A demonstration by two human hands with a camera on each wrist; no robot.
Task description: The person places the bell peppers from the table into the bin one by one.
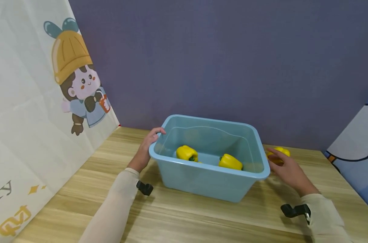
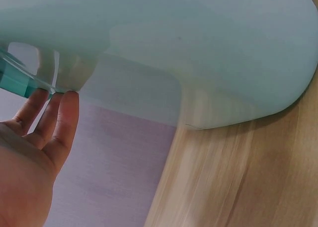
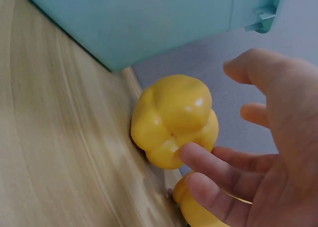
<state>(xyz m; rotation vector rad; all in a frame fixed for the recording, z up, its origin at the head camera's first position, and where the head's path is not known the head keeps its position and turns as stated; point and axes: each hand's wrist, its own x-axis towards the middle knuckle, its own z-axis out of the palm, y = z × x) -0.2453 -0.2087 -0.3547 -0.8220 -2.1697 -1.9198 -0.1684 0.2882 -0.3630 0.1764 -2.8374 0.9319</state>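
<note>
A light blue plastic bin [image 1: 202, 180] stands on the wooden table, with two yellow bell peppers visible inside: one at the left [image 1: 187, 153], one at the right [image 1: 230, 162]. My left hand [image 1: 146, 148] holds the bin's left rim; in the left wrist view its fingertips [image 2: 68, 100] meet the rim's edge. Beyond the bin's right side, my right hand [image 1: 288, 170] reaches toward another yellow bell pepper [image 3: 174, 120], fingers spread. One fingertip overlaps that pepper; whether it touches, I cannot tell. A further yellow pepper [image 3: 198, 207] is partly hidden behind the fingers.
The wooden table [image 1: 184, 222] ends at a grey-purple backdrop [image 1: 220, 60] behind the bin. A white printed cloth [image 1: 23, 101] hangs at the left, and another printed panel [image 1: 357, 152] stands at the right. Black wrist mounts [image 1: 144, 188] sit on both sleeves.
</note>
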